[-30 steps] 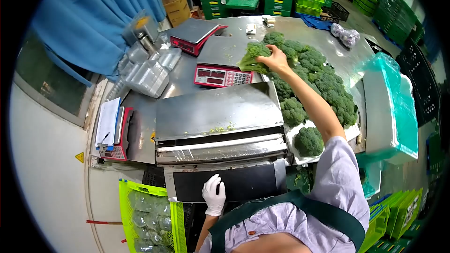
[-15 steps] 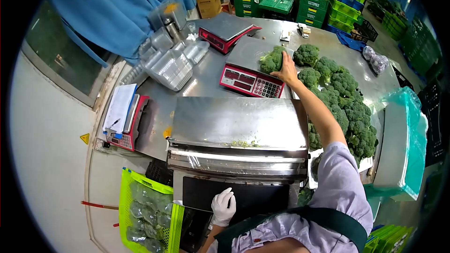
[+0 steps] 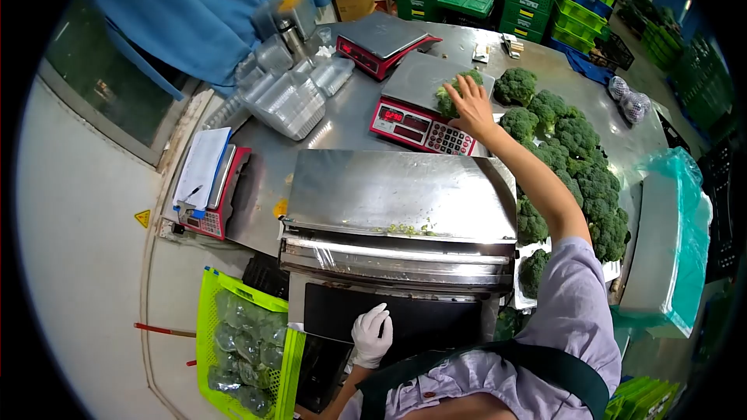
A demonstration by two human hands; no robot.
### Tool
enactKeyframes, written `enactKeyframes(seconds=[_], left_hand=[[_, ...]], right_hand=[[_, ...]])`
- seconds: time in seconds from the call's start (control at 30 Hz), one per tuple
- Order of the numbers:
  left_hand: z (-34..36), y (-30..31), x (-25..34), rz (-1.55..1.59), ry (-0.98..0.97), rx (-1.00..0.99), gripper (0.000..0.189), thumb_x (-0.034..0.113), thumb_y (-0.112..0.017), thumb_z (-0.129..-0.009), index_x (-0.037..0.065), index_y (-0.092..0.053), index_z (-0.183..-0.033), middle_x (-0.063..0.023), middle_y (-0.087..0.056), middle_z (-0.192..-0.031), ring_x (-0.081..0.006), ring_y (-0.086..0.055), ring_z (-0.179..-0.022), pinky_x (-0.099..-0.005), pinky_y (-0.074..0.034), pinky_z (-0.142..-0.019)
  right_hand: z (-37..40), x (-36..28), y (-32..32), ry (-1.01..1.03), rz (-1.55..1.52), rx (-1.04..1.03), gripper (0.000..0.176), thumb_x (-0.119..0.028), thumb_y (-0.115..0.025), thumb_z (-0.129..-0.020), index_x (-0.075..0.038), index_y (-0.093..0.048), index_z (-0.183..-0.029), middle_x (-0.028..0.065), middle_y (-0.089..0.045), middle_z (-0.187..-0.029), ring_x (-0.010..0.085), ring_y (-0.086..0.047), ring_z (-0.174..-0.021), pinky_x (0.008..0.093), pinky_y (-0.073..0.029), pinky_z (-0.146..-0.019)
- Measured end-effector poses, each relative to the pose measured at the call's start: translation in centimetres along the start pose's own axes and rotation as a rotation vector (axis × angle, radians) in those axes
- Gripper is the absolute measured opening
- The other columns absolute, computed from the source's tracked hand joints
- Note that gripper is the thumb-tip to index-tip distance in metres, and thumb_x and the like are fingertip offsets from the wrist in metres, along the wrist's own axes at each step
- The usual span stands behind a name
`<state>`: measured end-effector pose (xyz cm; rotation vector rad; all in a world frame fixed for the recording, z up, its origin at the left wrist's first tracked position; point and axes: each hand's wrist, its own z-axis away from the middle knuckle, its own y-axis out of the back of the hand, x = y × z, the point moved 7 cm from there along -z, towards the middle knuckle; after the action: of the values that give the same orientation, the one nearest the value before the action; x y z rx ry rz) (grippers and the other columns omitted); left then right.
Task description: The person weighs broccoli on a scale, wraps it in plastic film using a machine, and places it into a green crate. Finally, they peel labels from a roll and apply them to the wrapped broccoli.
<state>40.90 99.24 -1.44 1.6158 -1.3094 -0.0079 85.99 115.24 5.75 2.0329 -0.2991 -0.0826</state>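
Note:
My right hand (image 3: 473, 111) is bare and reaches over the red-and-silver scale (image 3: 405, 82). Its fingers are spread across a broccoli head (image 3: 445, 101) on the weighing plate and partly cover it. Red digits are lit on that scale's display. Low in the view, my left hand (image 3: 372, 336) wears a white glove and hovers over or rests on the black pad (image 3: 334, 313) of the wrapping machine. Its fingers are curled together, with nothing visible in them. Just right of the scale lies a pile of broccoli (image 3: 576, 140).
Stacked clear trays (image 3: 288, 101) and a second scale (image 3: 381, 39) stand at the back left. A third scale (image 3: 222, 194) carries a clipboard (image 3: 201, 167). At lower left is a green crate (image 3: 292, 365) of wrapped produce; teal plastic (image 3: 685, 225) covers a white block at right.
My right hand's fingers have spread from the broccoli's side to over its top. The scale's digits now glow brighter. My left hand has hardly moved; the whole view has shifted slightly.

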Motion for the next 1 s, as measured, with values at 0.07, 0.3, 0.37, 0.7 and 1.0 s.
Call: enactKeyframes(seconds=[0.07, 0.3, 0.37, 0.7, 1.0], left_hand=[[0.1, 0.0, 0.0, -0.005, 0.002, 0.0, 0.017, 0.0, -0.064, -0.07, 0.006, -0.063, -0.087, -0.0083, -0.065, -0.097, -0.0271, -0.06, -0.077, -0.0357, -0.048, -0.069], [-0.1, 0.1, 0.1, -0.031, -0.047, 0.042, 0.014, 0.003, -0.065, -0.071, 0.007, -0.063, -0.085, -0.0054, -0.065, -0.096, -0.0239, -0.058, -0.07, -0.0338, -0.048, -0.064], [0.0, 0.1, 0.2, -0.041, -0.047, 0.039, 0.014, 0.003, -0.065, -0.072, 0.007, -0.063, -0.085, -0.0055, -0.065, -0.096, -0.024, -0.059, -0.07, -0.0338, -0.048, -0.064], [0.2, -0.1, 0.1, -0.028, -0.013, 0.021, 0.016, 0.0, -0.064, -0.071, 0.007, -0.063, -0.086, -0.0077, -0.065, -0.098, -0.0275, -0.06, -0.078, -0.0361, -0.048, -0.07], [-0.6, 0.9, 0.1, 0.149, 0.04, 0.093, 0.013, 0.001, -0.064, -0.075, 0.003, -0.063, -0.088, -0.0113, -0.064, -0.096, -0.0279, -0.063, -0.084, -0.0348, -0.051, -0.074]], right_hand=[[-0.3, -0.8, -0.2, 0.011, 0.027, 0.004, 0.095, -0.026, -0.084, -0.054, -0.016, -0.035, -0.135, 0.0182, -0.033, -0.136, 0.0378, -0.032, -0.127, 0.0537, -0.033, -0.098], [-1.1, -1.2, -1.3, 0.008, 0.058, 0.01, 0.099, -0.024, -0.085, -0.051, -0.015, -0.034, -0.135, 0.0176, -0.033, -0.136, 0.0376, -0.033, -0.126, 0.0545, -0.034, -0.098], [-0.9, -1.3, -1.0, 0.016, 0.076, 0.017, 0.101, -0.024, -0.086, -0.049, -0.015, -0.034, -0.135, 0.0176, -0.033, -0.136, 0.0374, -0.033, -0.126, 0.0545, -0.033, -0.098], [-1.6, 1.7, -1.0, 0.044, 0.165, 0.107, 0.034, -0.016, -0.062, -0.072, -0.008, -0.054, -0.103, 0.0125, -0.059, -0.096, 0.03, -0.049, -0.104, 0.0434, -0.041, -0.082], [0.0, 2.2, 13.0, -0.45, -0.492, -0.012, 0.07, -0.055, -0.073, -0.053, 0.0, -0.06, -0.093, 0.0189, -0.064, -0.082, 0.0323, -0.063, -0.079, 0.0407, -0.049, -0.071]])
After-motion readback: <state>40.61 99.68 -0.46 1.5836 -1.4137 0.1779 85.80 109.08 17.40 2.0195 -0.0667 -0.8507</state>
